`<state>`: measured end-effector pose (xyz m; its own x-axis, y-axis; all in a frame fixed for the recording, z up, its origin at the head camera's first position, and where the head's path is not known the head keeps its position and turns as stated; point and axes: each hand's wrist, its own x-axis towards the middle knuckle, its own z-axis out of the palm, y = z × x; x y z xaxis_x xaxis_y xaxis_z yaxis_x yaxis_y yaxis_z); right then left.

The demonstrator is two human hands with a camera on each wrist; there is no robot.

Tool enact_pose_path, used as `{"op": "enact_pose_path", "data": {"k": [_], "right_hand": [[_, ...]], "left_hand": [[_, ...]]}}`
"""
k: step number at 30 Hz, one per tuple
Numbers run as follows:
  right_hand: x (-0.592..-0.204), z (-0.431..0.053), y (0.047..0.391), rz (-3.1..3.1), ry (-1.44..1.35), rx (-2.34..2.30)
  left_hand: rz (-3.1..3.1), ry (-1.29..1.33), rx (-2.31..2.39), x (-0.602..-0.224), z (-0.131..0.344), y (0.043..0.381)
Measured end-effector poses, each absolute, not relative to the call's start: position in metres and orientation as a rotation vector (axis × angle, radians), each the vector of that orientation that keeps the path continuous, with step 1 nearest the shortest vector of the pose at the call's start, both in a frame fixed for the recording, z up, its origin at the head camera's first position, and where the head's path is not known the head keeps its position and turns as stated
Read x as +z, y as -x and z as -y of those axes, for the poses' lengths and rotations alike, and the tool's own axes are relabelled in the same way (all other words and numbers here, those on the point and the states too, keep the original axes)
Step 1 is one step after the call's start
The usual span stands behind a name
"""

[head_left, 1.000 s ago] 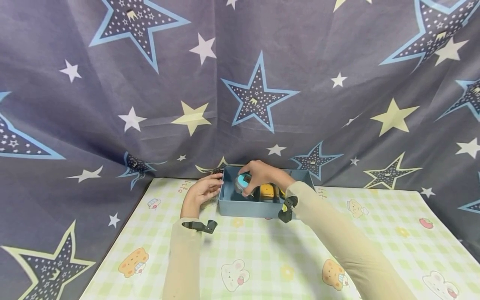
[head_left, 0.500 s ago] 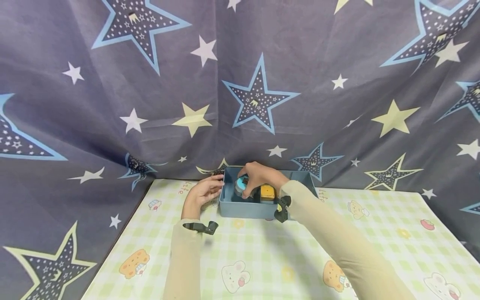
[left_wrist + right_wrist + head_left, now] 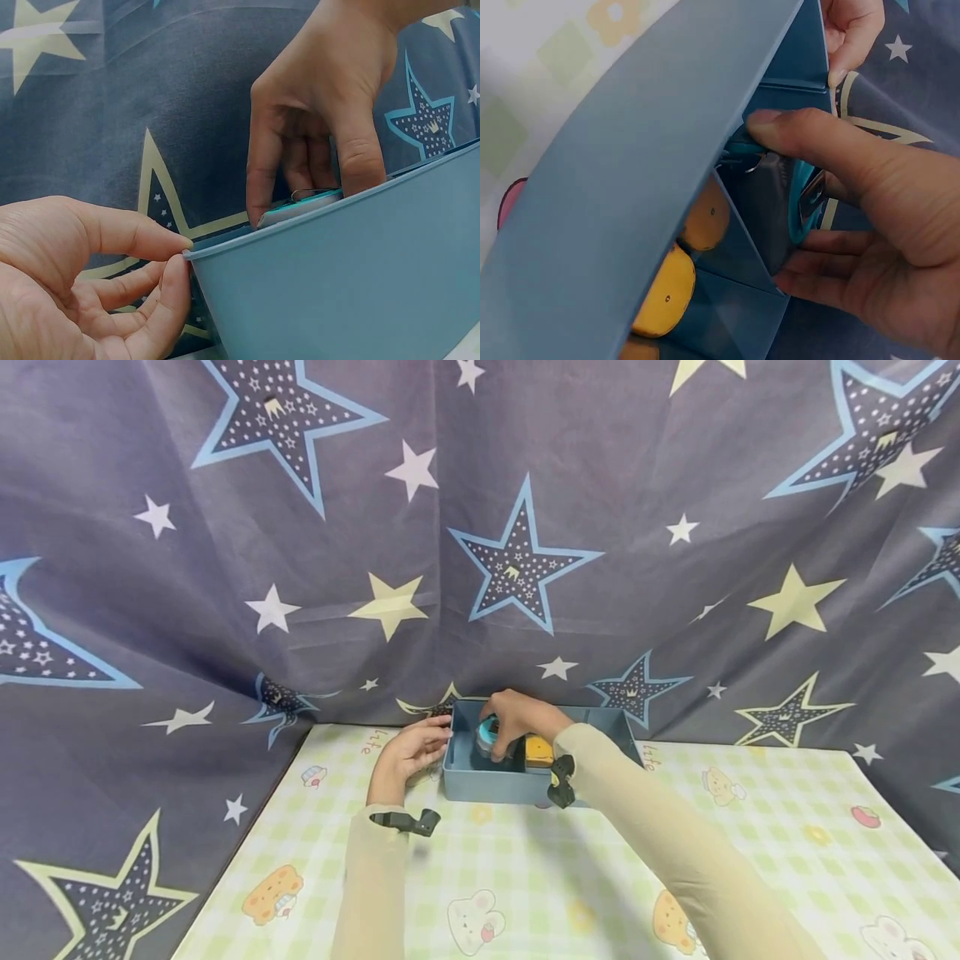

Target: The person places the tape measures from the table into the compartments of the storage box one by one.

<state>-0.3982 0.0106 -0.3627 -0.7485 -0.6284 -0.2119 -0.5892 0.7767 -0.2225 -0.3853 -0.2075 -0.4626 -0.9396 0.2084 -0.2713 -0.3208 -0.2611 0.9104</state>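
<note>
A blue-grey divided storage box stands at the back of the table. My right hand reaches down into its left compartment and grips a grey and teal tape measure with a metal clip, thumb on one side and fingers on the other. In the left wrist view only the teal top edge of the tape measure shows above the rim; its underside is hidden. At the box's left end, my left hand pinches the rim corner between thumb and finger, as the left wrist view shows.
Yellow rounded things with small dots lie in the neighbouring compartment, behind a divider. A dark star-patterned curtain hangs right behind the box. The checked tablecloth spreads in front.
The tape measure and my right hand have sunk a little lower in the left compartment, and the teal face is more covered by the fingers. My left hand stays at the box corner.
</note>
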Motion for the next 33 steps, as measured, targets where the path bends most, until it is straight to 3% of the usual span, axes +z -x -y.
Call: {"op": "enact_pose_path", "data": {"k": [33], "right_hand": [[-0.353,-0.005,0.413,-2.603,0.808,-0.201]], "left_hand": [[-1.665,0.1,2.25,-0.463,0.209,0.385]]}}
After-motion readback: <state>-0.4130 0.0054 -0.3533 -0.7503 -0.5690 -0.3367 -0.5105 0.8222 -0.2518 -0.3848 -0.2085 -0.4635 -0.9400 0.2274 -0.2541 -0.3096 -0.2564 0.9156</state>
